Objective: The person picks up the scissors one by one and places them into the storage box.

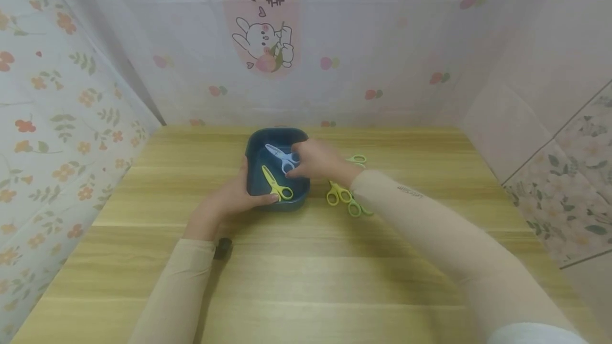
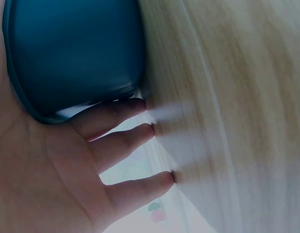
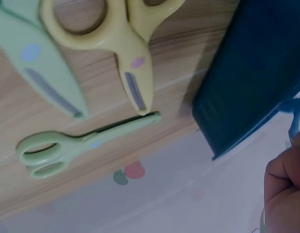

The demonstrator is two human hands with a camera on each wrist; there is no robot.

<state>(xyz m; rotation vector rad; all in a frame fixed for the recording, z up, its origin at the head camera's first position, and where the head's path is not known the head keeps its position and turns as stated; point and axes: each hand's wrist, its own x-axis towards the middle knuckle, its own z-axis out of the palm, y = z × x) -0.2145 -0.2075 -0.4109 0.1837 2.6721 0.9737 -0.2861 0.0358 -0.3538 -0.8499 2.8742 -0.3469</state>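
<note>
A dark blue plastic bin (image 1: 276, 131) stands near the back of the table. My left hand (image 1: 228, 195) holds its near left corner, thumb over the near rim and the other fingers outside; in the left wrist view several fingertips reach the tabletop. Inside the bin lie yellow scissors (image 1: 269, 175), close to that thumb. With my right hand (image 1: 319, 161) I pinch light blue scissors (image 1: 275, 152) by the handles over the bin, blades pointing to the far left. The right wrist view shows only a bit of their blue handle (image 3: 291, 107) at the fingers.
Right of the bin, partly under my right forearm, lie yellow scissors (image 3: 133, 60), light green scissors (image 3: 57, 87) and another green pair (image 3: 77, 147). A patterned curtain (image 1: 344, 31) hangs behind the wooden table (image 1: 296, 275). A small black object (image 1: 222, 249) is at my left wrist.
</note>
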